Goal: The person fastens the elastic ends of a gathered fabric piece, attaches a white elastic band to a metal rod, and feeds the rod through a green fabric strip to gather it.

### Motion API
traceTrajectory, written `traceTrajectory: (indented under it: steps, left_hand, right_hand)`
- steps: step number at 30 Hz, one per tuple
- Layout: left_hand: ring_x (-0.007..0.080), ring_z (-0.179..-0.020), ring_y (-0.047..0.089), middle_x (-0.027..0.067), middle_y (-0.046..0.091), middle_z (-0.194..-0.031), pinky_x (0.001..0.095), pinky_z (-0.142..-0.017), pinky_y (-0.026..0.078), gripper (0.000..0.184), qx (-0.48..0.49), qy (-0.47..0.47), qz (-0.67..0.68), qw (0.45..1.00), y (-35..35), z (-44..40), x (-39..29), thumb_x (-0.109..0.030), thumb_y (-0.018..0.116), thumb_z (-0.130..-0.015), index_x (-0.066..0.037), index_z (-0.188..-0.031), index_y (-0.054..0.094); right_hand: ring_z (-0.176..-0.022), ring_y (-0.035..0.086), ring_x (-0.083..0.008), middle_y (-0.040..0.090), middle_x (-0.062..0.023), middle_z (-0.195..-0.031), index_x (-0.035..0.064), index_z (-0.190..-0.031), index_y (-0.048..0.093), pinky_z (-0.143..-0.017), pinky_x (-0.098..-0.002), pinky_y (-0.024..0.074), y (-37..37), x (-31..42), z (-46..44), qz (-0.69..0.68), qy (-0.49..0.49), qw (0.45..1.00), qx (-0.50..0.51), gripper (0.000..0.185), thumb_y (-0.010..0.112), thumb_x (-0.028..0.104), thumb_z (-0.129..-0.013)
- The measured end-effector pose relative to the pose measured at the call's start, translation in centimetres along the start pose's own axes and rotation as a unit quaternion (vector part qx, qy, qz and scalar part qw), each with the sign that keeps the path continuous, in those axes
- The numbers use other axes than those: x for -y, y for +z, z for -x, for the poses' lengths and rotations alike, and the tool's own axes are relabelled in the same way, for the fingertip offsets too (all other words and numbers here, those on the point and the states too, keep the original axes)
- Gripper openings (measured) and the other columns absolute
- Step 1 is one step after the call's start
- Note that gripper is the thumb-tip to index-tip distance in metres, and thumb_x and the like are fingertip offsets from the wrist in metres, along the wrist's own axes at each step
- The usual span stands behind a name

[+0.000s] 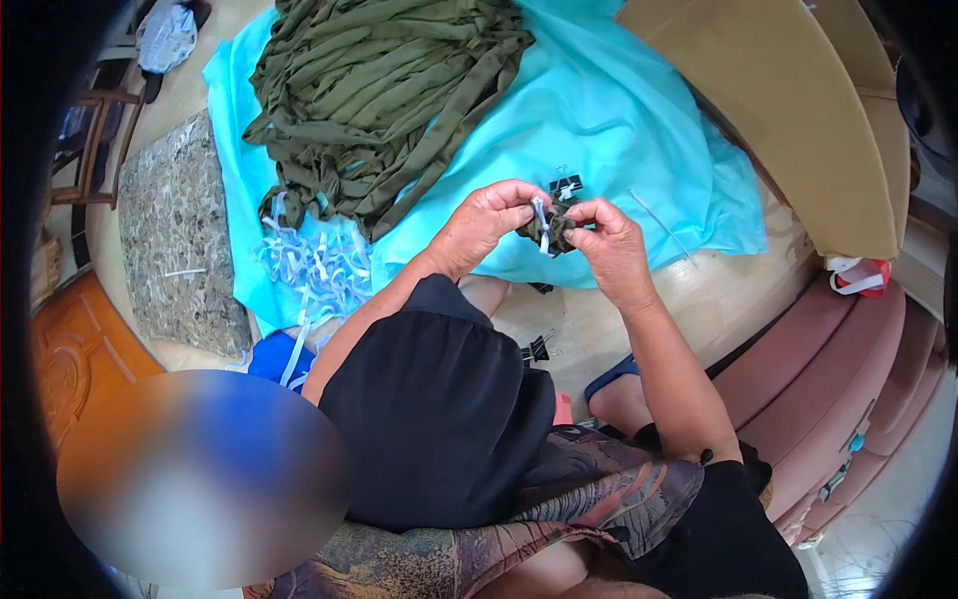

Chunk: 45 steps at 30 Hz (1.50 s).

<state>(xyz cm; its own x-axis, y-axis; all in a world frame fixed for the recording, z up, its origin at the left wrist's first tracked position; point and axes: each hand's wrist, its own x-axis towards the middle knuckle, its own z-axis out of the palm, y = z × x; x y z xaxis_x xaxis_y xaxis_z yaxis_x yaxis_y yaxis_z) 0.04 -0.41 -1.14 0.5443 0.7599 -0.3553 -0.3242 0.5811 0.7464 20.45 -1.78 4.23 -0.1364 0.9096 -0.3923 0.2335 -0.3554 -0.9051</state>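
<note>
My left hand [491,222] pinches a thin white-and-blue strip [542,228] at the left side of a small bunched piece of dark green fabric [551,238]. At the right side of that bunch, the fingertips of my right hand [607,240] are closed on the green fabric. Just above the bunch is a black binder clip [566,184]. A large heap of long dark green fabric strips [369,90] lies on a turquoise sheet [589,100]. Lower left of the heap is a tangle of pale blue and white strips [314,265].
A thin metal rod [661,226] rests at the sheet's right edge. Another black clip [537,349] is on the floor. Brown cardboard [768,110] stands upper right, above a pink cushioned seat [818,369]. A patterned mat [180,230] lies left, near a wooden panel [85,344].
</note>
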Motion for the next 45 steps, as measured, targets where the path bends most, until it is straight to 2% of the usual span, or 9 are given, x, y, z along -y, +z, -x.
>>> traceTrajectory:
  steps: [4, 7, 9, 13, 16, 27, 32, 39, 45]
  left_hand:
    - [0.0209, -0.117, 0.054, 0.0126, 0.059, -0.123, 0.0336, -0.100, 0.041, 0.041, -0.060, 0.053, -0.078, 0.994, 0.5, -0.5, -0.3, -0.009, 0.055, -0.091, 0.001, -0.130, 0.049]
    - [0.0195, -0.108, 0.058, 0.0113, 0.061, -0.119, 0.0331, -0.091, 0.046, 0.043, -0.098, -0.001, -0.066, 0.993, 0.9, -0.6, -0.5, -0.016, 0.060, -0.090, 0.000, -0.129, 0.051]
    - [0.0145, -0.094, 0.061, 0.0048, 0.066, -0.101, 0.0290, -0.084, 0.046, 0.030, -0.081, -0.061, -0.076, 0.992, 0.8, 0.2, 0.0, -0.015, 0.063, -0.088, -0.002, -0.116, 0.058]
    - [0.0146, -0.087, 0.063, 0.0046, 0.067, -0.095, 0.0297, -0.081, 0.048, 0.023, -0.065, -0.116, -0.065, 0.989, 1.1, 0.5, -0.1, -0.017, 0.063, -0.090, -0.004, -0.108, 0.061]
    - [0.0151, -0.086, 0.063, 0.0052, 0.067, -0.094, 0.0298, -0.079, 0.048, 0.021, -0.084, -0.112, -0.065, 0.988, 1.0, 0.3, 0.2, -0.017, 0.063, -0.091, -0.004, -0.107, 0.061]
    - [0.0145, -0.085, 0.062, 0.0061, 0.065, -0.094, 0.0292, -0.077, 0.050, 0.025, -0.159, -0.146, -0.133, 0.967, -0.8, 0.6, 2.6, -0.025, 0.060, -0.094, -0.003, -0.105, 0.061]
    - [0.0116, -0.085, 0.062, 0.0020, 0.065, -0.090, 0.0263, -0.075, 0.049, 0.019, -0.173, -0.178, -0.104, 0.963, -0.1, 0.1, 2.1, -0.023, 0.061, -0.094, -0.006, -0.103, 0.063]
    - [0.0120, -0.085, 0.062, 0.0034, 0.066, -0.095, 0.0268, -0.076, 0.048, 0.019, -0.170, -0.214, -0.148, 0.950, 0.2, -0.9, 2.1, -0.020, 0.062, -0.092, -0.006, -0.104, 0.063]
    - [0.0139, -0.089, 0.058, 0.0047, 0.063, -0.101, 0.0277, -0.078, 0.047, 0.037, -0.123, -0.143, -0.303, 0.934, 0.4, -2.9, 3.0, -0.016, 0.067, -0.087, 0.000, -0.119, 0.059]
  right_hand:
    - [-0.077, 0.059, -0.0097, 0.063, -0.0021, -0.083, 0.0009, -0.089, 0.062, -0.071, -0.0268, 0.0512, -2.3, 0.7, -0.2, -0.013, 0.016, 1.000, -0.009, 0.012, 0.064, -0.003, -0.078]
    - [-0.076, 0.061, -0.0114, 0.063, -0.0034, -0.082, 0.0011, -0.091, 0.062, -0.067, -0.0273, 0.0520, -7.0, 6.0, 0.5, -0.142, 0.039, 0.989, -0.009, 0.013, 0.064, -0.005, -0.080]
    - [-0.077, 0.062, -0.0134, 0.064, -0.0049, -0.087, 0.0007, -0.095, 0.060, -0.067, -0.0288, 0.0539, -11.3, 9.9, 1.0, -0.109, -0.078, 0.987, -0.086, 0.013, 0.062, -0.004, -0.083]
    - [-0.094, 0.063, -0.0200, 0.060, -0.0116, -0.114, 0.0017, -0.114, 0.053, -0.081, -0.0347, 0.0563, -19.1, 20.9, 1.6, -0.304, -0.307, 0.858, -0.277, 0.021, 0.056, 0.008, -0.094]
    - [-0.093, 0.063, -0.0206, 0.060, -0.0125, -0.113, 0.0013, -0.114, 0.053, -0.079, -0.0344, 0.0564, -19.9, 22.6, 2.3, -0.283, -0.343, 0.836, -0.321, 0.022, 0.057, 0.010, -0.095]
    - [-0.072, 0.059, -0.0112, 0.065, -0.0043, -0.082, 0.0014, -0.093, 0.063, -0.063, -0.0254, 0.0497, -9.3, -3.1, 1.8, 0.011, 0.026, 0.992, -0.119, 0.008, 0.061, 0.007, -0.088]
    - [-0.067, 0.059, -0.0135, 0.066, -0.0073, -0.077, 0.0024, -0.090, 0.064, -0.064, -0.0277, 0.0483, -7.5, -9.4, 0.7, 0.141, 0.032, 0.983, -0.112, 0.008, 0.061, 0.007, -0.084]
    - [-0.089, 0.063, -0.0304, 0.066, -0.0121, -0.097, 0.0068, -0.096, 0.065, -0.077, -0.0387, 0.0500, -5.1, -7.6, -3.5, 0.249, -0.009, 0.966, -0.073, 0.015, 0.062, 0.008, -0.081]
    - [-0.083, 0.063, -0.0233, 0.067, -0.0114, -0.095, 0.0030, -0.107, 0.061, -0.077, -0.0345, 0.0497, -2.4, -12.5, -4.4, 0.272, 0.017, 0.961, -0.044, 0.033, 0.069, 0.008, -0.075]
